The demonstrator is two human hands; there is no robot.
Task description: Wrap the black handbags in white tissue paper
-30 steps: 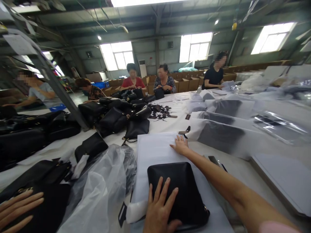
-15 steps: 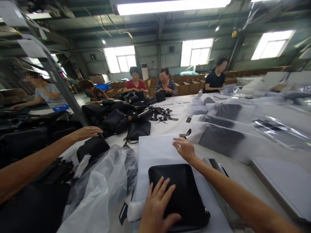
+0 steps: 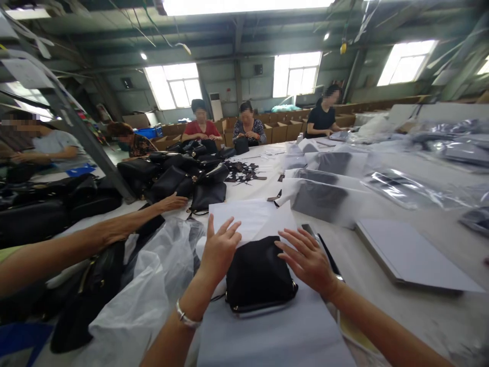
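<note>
left hand (image 3: 221, 250) and right hand (image 3: 308, 259) have fingers loosely spread, with no grip visible, near the upper corners of the black bag (image 3: 260, 280), lower centre. it lies on white paper (image 3: 273, 336), set down but uncovered; heaped bags (image 3: 171, 184) at left also lie bare.

A co-worker's arm (image 3: 114, 228) and crumpled plastic (image 3: 153, 285) crowd the outer side of the left hand (image 3: 221, 248); between hands, over the bag (image 3: 257, 278), there's room.

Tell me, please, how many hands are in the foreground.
3: left hand and right hand, either side of the centre bag; co-worker's hand, by the bag pile. Others may be hidden.
</note>
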